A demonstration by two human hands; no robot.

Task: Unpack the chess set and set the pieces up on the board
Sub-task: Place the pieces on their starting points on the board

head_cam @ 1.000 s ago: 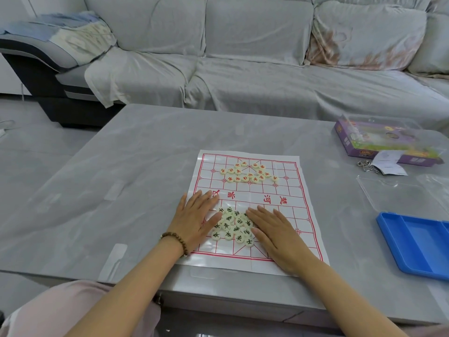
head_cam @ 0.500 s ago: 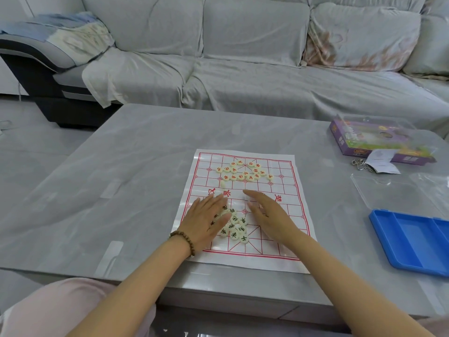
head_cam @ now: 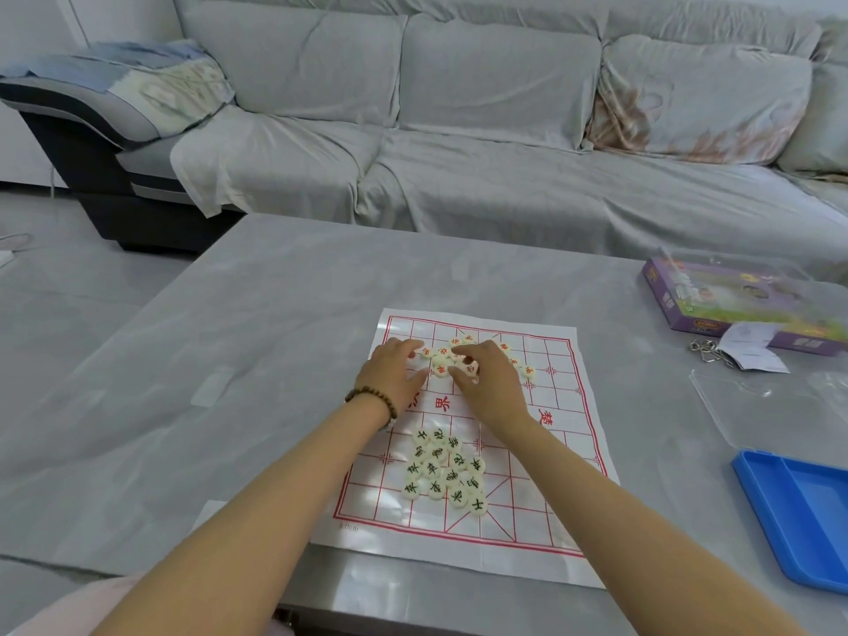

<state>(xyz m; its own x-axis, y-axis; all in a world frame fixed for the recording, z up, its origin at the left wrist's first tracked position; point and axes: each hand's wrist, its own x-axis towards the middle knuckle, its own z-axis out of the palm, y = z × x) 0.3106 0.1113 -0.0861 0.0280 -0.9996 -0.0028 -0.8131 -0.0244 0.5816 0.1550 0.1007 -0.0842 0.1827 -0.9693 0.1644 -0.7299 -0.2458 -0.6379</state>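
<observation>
A white paper chess board with a red grid lies flat on the grey table. Several cream round pieces with dark characters are bunched on its near half. A second bunch with red characters sits on the far half. My left hand, a bead bracelet on its wrist, rests at the left side of the red bunch, fingers reaching over it. My right hand covers the bunch's right side, fingertips bent down onto the pieces. Whether either hand pinches a piece is hidden.
A blue plastic tray lies at the table's right edge, a clear lid behind it. Further back sit a purple box, a folded paper slip and a metal chain. A grey sofa runs behind the table.
Both hands left the near bunch of dark-lettered pieces and moved forward across the board to the far bunch of red-lettered pieces. The near bunch now lies uncovered.
</observation>
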